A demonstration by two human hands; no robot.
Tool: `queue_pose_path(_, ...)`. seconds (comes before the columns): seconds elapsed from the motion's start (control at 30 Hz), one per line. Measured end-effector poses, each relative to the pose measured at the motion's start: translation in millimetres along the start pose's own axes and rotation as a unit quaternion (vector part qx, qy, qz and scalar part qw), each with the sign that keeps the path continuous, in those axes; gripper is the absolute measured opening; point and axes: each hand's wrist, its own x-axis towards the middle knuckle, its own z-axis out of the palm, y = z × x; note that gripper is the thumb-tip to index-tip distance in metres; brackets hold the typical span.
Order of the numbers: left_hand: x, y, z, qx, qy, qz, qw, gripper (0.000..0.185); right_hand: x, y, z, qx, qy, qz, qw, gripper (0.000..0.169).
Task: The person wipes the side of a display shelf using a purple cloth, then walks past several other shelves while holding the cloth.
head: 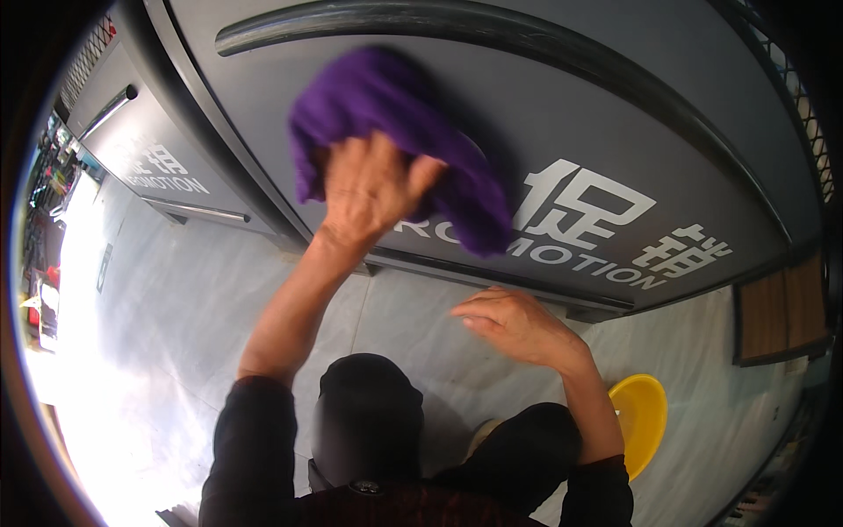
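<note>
My left hand (369, 181) lies over a bunched purple cloth (375, 85), pressing it against the upright grey panel (263, 99) of a metal display stand. Its fingertips are partly hidden in the folds, and the cloth is slightly blurred. White lettering (586, 204) runs across the panel's lower right, and the cloth covers a piece of it. Above the cloth, a dark tubular rail (421, 20) crosses the panel. Hovering in front of the panel's bottom edge is my right hand (520, 323), holding nothing, with loosely bent fingers and the thumb a little apart.
A yellow plastic basin (642, 421) stands on the grey tiled floor (329, 316) beside my right forearm. My bent knees (369, 408) are below my hands. To the left is a second grey panel (151, 145) with rails. Wire mesh (790, 85) borders the stand at right.
</note>
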Motion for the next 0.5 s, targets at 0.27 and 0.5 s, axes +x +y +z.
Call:
queue_pose_path(0.27,-4,49,0,-0.199,-0.133,0.020,0.971,0.037,7,-6,4,-0.003,-0.041,-0.022,0.999,0.023)
queue_pose_path(0.5,40,-24,-18,-0.076,0.033,0.031,0.996,0.057,-2,-4,-5,0.001,-0.002,0.015,1.000,0.024)
